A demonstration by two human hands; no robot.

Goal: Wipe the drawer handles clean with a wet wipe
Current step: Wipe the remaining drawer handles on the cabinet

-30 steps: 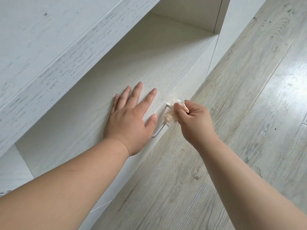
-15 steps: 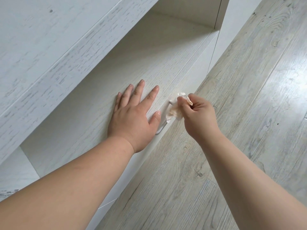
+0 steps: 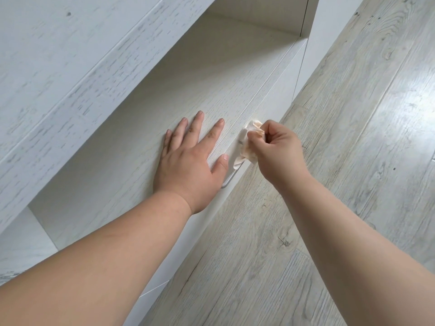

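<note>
Frame centre: left hand (image 3: 188,165) lies flat, fingers straight and spread, palm down on the whitewashed wood-grain shelf surface (image 3: 146,128) above the drawer. Right hand (image 3: 275,149), just right of centre, has fingers curled around a crumpled off-white wet wipe (image 3: 249,147), which is pressed on the slim pale metal bar handle (image 3: 229,178) of the white drawer front (image 3: 280,90). Pale grey wood-plank floor (image 3: 341,137) fills the right of the frame.

The wet wipe (image 3: 250,147) hides most of the drawer handle (image 3: 229,180) (only its near end shows).
</note>
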